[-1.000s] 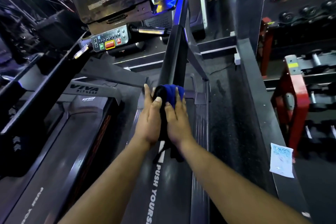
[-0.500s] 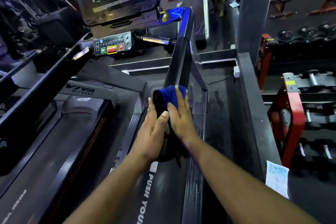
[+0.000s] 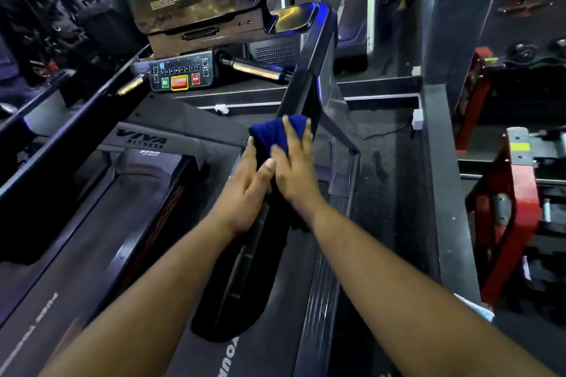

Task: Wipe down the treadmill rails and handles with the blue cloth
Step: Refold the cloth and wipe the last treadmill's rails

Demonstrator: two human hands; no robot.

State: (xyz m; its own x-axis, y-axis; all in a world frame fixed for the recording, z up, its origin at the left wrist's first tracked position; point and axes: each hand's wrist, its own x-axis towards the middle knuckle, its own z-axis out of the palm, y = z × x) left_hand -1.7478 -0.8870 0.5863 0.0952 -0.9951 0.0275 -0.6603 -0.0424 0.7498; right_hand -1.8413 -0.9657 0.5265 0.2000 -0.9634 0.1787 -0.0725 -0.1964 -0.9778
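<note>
At frame centre, blue cloth (image 3: 280,133) wrapped over the right rail (image 3: 309,70), pressed by left hand (image 3: 245,193) and right hand (image 3: 294,168), fingers straight, seemingly for even wiping pressure.

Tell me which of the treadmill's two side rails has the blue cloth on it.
The right rail, running up to the console's right side. The blue cloth is draped over it under both hands. The left rail is bare and untouched.
</note>
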